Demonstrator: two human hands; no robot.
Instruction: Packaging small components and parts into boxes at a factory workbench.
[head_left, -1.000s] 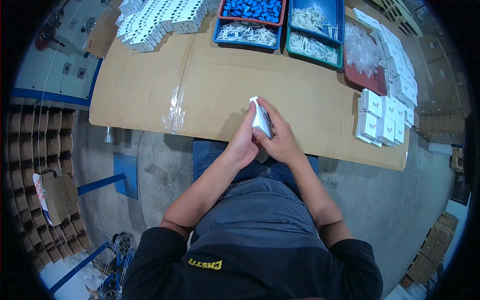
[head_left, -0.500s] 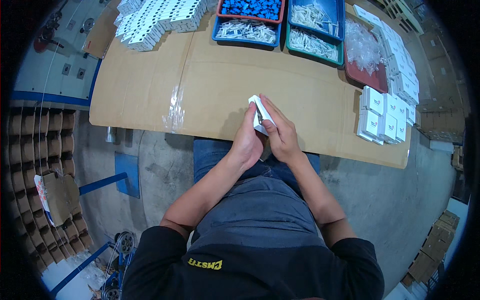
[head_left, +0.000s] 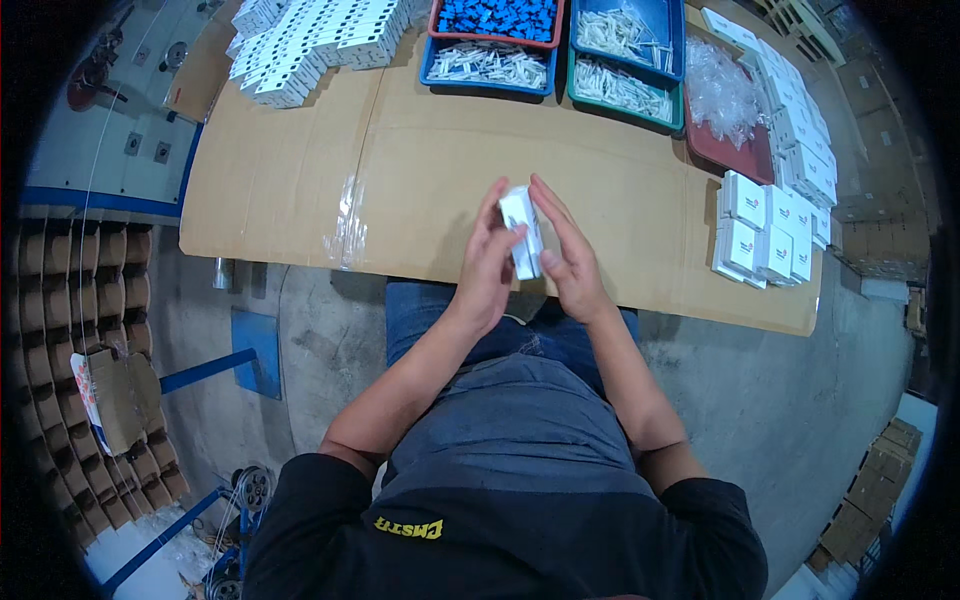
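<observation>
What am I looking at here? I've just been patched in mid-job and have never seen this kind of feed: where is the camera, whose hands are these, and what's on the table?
There is no machine here. The picture comes from a wide fisheye camera worn on a person's head, looking down, so straight edges bend near the rim. The forearms coming up from the bottom are that person's own.

The left hand and right hand hold a small white box between them, above the near edge of the cardboard-covered table.

On the table: a stack of small white boxes to the right, a red tray of clear plastic bags behind it, a pile of flat white cartons at far left, a tray of blue parts, and trays of small white parts at the far middle.
</observation>
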